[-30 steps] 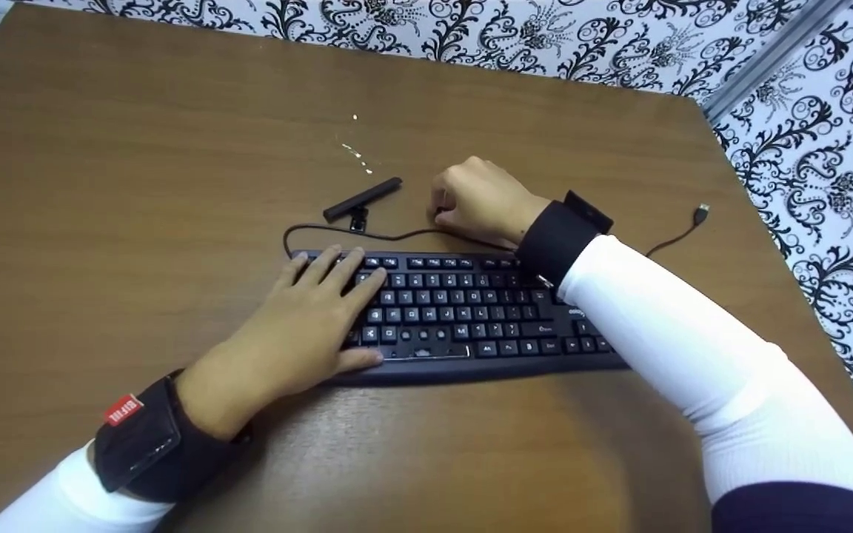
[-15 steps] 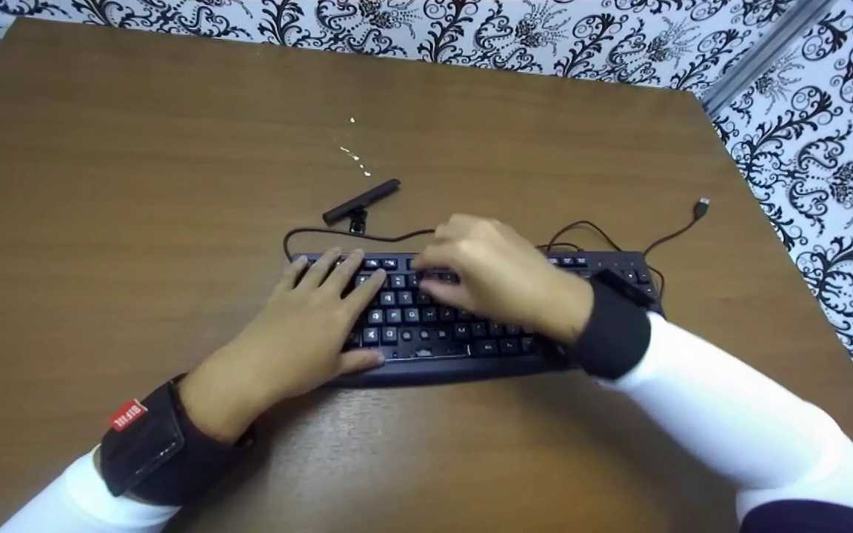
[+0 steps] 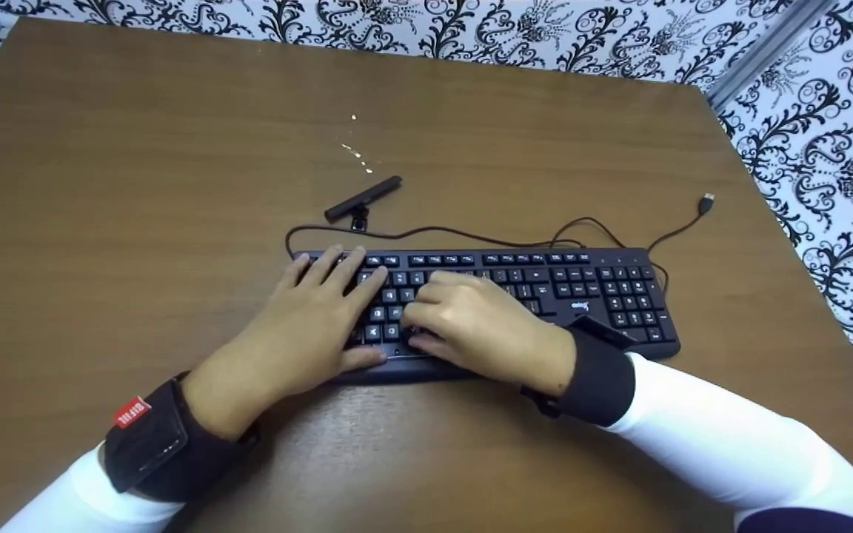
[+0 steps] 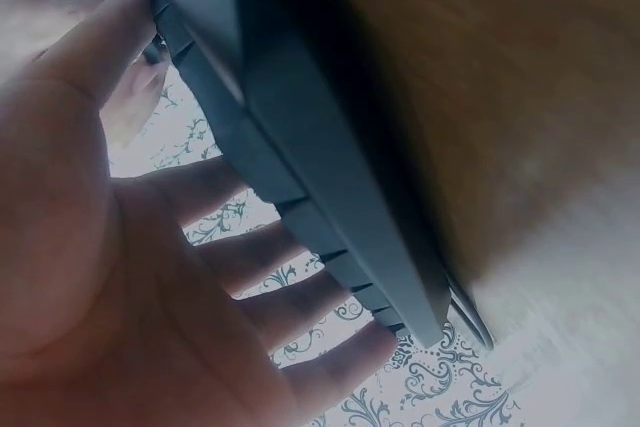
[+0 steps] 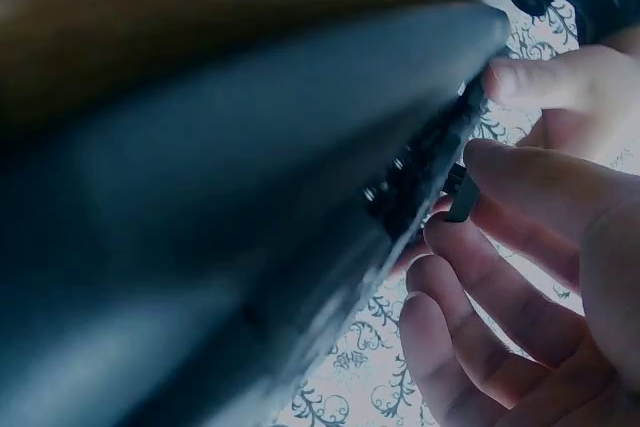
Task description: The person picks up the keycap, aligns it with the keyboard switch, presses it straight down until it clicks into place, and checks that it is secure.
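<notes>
A black keyboard point(image 3: 582, 285) lies on the table under both hands. My left hand point(image 3: 300, 326) rests spread over its left end, fingertips at the top rows and thumb near the front edge. In the right wrist view, my right hand point(image 5: 540, 277) pinches a small dark keycap point(image 5: 462, 197) between thumb and forefinger, close against the key bed. Bare key posts point(image 5: 385, 182) show beside it. From the head view the right hand covers part of the lower rows and hides the keycap.
Behind the keyboard lie a long black bar point(image 3: 363, 198), shaped like a space bar key, and a small black piece point(image 3: 360, 219). The keyboard's cable point(image 3: 456, 235) runs along the back edge to a USB plug point(image 3: 706, 204) at right. White specks point(image 3: 356, 154) mark the brown table point(image 3: 138, 185).
My right hand has come from behind the keyboard toward me, down onto the lower key rows. The left hand has stayed in place on the left end.
</notes>
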Motion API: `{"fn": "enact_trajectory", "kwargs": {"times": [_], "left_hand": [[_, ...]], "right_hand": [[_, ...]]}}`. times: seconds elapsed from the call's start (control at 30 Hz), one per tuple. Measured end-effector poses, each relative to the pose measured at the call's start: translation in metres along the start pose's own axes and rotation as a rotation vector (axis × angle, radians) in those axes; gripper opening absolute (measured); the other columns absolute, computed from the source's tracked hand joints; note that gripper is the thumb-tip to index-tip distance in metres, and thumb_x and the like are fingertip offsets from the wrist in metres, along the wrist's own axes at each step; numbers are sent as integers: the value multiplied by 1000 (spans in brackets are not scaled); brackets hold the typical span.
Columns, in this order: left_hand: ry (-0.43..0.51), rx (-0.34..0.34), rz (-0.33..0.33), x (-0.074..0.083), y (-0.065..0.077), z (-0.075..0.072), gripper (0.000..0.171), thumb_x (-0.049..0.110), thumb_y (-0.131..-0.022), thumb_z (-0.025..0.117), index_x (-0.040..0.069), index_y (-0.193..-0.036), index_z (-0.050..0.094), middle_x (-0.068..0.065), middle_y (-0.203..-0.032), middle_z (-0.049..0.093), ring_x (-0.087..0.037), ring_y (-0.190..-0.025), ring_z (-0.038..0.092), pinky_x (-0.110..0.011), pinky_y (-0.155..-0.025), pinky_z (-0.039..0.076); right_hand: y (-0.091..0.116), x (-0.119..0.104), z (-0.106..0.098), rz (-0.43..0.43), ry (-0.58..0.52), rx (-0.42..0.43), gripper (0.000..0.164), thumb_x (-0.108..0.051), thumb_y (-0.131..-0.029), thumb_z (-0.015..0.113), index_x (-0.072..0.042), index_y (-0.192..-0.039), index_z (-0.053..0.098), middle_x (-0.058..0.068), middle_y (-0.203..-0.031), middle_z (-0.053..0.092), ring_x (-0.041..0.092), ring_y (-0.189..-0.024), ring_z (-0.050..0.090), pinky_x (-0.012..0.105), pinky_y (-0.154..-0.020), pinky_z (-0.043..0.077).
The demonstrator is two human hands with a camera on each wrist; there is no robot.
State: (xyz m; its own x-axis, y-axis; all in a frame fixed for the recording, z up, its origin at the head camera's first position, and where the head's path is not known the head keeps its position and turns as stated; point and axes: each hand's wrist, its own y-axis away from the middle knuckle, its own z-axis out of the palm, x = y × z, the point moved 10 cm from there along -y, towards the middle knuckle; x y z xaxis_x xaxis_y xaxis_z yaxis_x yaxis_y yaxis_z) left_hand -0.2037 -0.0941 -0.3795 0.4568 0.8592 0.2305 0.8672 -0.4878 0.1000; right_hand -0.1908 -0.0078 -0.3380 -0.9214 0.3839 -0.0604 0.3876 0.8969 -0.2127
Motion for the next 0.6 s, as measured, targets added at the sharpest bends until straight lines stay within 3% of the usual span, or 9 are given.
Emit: {"fn": "enact_trajectory", "kwargs": {"times": [0.37,0.6], "left_hand": [[-21,12,7,-1,1,1,90,62,-88,64,11,-156,35,-21,-164,25,-44,-150,24,-66,-119,21],[-9,14,8,0,0,1,89,60,-88,65,10,-156,35,-21,-163,27,-43,-150,24,-65,-119,22]], "right_hand": [[-1,-6,9,-31,69,0,12,-22,-89,74,-11,-93,72,0,-88,69,17,-81,60,30,-77,54],[-1,-4,8,-35,56,9,13,-22,-88,75,-10,-93,72,0,-88,67,17,-82,57,32,-80,52]]}}
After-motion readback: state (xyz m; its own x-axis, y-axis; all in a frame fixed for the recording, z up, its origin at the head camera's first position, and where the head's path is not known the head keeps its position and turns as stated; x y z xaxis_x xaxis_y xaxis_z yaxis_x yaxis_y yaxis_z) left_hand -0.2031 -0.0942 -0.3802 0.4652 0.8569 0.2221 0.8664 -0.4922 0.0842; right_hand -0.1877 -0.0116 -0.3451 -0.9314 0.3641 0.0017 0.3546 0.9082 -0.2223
